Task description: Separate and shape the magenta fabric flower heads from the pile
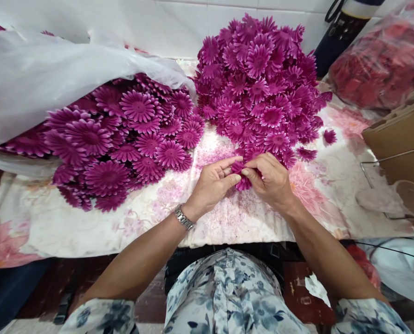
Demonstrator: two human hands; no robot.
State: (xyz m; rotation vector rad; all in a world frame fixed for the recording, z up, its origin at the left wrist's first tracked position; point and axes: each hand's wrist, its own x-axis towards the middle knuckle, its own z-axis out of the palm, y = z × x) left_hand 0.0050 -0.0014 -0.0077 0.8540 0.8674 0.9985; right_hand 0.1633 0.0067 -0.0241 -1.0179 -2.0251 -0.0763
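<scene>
Floral cloth (pixel 88 232), both hands (pixel 242 178) pinching purple flower (pixel 242 184)

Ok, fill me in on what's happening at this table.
A person sits at a cloth-covered table, both hands working on one small purple fabric flower. The left hand and right hand pinch it between their fingertips, just in front of a tall heap of small flowers. To the left, larger purple flowers spill out of a white plastic bag. A bag of red pieces sits at far right.
</scene>
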